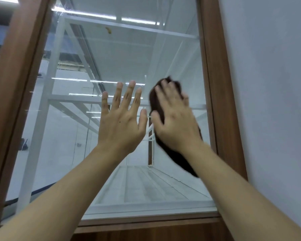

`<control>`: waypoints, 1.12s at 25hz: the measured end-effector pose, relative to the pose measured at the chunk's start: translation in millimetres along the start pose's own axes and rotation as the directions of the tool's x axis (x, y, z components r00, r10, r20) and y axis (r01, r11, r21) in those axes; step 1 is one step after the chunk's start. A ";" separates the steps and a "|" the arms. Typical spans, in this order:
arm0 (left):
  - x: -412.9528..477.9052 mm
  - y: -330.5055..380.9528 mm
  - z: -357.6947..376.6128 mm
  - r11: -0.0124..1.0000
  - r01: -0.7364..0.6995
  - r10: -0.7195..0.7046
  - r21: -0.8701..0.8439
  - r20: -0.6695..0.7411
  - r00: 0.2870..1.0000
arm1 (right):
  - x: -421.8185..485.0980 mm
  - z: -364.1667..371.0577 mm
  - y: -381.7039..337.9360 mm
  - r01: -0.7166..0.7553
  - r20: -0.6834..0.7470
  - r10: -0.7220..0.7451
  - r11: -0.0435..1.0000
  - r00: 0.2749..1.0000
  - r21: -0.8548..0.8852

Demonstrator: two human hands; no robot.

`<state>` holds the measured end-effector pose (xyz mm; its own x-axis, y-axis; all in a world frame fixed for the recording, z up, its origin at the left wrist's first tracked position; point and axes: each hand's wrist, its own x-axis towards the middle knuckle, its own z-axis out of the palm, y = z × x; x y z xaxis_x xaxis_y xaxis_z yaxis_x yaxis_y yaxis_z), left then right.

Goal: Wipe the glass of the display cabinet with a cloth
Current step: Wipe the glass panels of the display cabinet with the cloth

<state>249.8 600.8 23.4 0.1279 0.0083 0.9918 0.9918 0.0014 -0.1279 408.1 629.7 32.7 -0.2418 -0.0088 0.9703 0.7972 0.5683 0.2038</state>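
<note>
- The glass (97, 54) of the display cabinet fills the view, held in a brown wooden frame (214, 84); every place below is given relative to that frame
- The right hand (175, 122) lies flat on the pane close to the frame's right upright, about midway up, pressing a dark brown cloth (156, 101) against the glass
- Its fingers (161, 89) are laid side by side over the bunched cloth, pressing it to the pane rather than pinching it; a tail of cloth hangs out below the wrist
- The hand and cloth are blurred, so I judge the wiping stroke itself to be the step in hand
- The left hand (120, 122) is raised just beside the right, nearer the middle of the frame, with its fingers (119, 91) spread wide and holding nothing; it looks braced on the glass, though contact cannot be confirmed
- A small yellowish smear (108, 30) sits high on the pane, near the frame's top rail and well apart from the cloth
- The next move, as I judge it, calls for carrying the cloth up and leftward toward that mark with steady flat pressure, then covering the unwiped area by the left upright
- The bottom rail (146, 221) marks the lower limit of the pane to be wiped
</note>
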 end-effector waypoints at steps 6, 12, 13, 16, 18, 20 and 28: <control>-17.1 15.9 3.5 1.000 -0.031 0.031 0.003 0.030 0.999 | -25.3 -9.3 47.3 -0.231 -0.035 0.230 0.972 0.973 -0.035; -23.2 15.7 2.2 0.999 -0.041 0.041 -0.007 0.028 0.999 | -68.8 -2.1 15.2 0.050 0.036 -0.049 0.998 0.998 -0.028; -26.3 16.3 2.7 0.999 -0.039 0.039 -0.010 0.027 0.999 | -99.5 -3.2 13.8 0.090 0.078 -0.086 0.995 0.993 -0.048; -35.1 19.0 3.3 0.999 -0.033 0.033 0.004 0.024 0.999 | -114.1 -6.7 30.0 0.007 0.064 -0.002 0.997 0.998 -0.073; -40.3 20.4 3.6 0.999 -0.033 0.033 0.015 0.032 0.999 | -69.7 -8.2 36.6 -0.193 0.012 0.194 0.980 0.981 -0.045; -45.5 21.0 3.6 0.999 -0.046 0.045 0.024 0.038 0.998 | -42.4 -8.2 34.4 -0.261 -0.003 0.261 0.965 0.965 -0.026; -68.5 17.2 -2.1 0.998 -0.059 0.059 -0.001 0.045 0.997 | -152.3 -11.2 30.8 0.023 0.178 -0.006 0.995 0.984 -0.097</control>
<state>258.1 598.1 -46.7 0.1860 0.0528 0.9811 0.9825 -0.0001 -0.1862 475.7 639.4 -107.3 -0.3409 0.1347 0.9304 0.8414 0.4851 0.2380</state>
